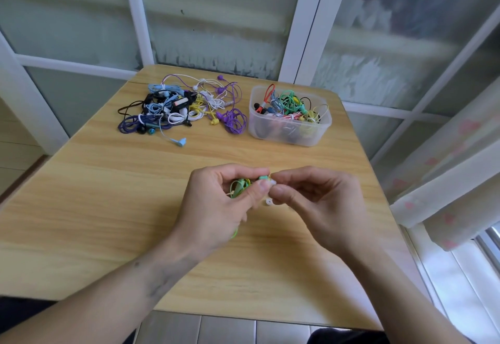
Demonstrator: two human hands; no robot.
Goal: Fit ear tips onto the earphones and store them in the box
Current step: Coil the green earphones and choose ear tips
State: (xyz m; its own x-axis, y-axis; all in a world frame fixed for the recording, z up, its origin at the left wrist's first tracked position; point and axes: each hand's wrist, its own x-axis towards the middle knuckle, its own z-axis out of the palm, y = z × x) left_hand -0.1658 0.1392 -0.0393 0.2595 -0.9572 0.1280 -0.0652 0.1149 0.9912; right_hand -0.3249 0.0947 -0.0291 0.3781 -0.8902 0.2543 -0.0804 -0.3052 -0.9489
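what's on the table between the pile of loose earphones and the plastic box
Nothing: in the head view, only a narrow strip of bare wooden table separates the earphone pile from the clear plastic box.

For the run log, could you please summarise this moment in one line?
left hand: grips green earphones | right hand: pinches white ear tip at earbud | clear plastic box: part-filled

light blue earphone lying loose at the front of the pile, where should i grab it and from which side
Pinch the light blue earphone by its angled plug end, coming from above on the near side. That end lies alone on bare table, clear of the pile, while its thin cord runs back into the tangle.
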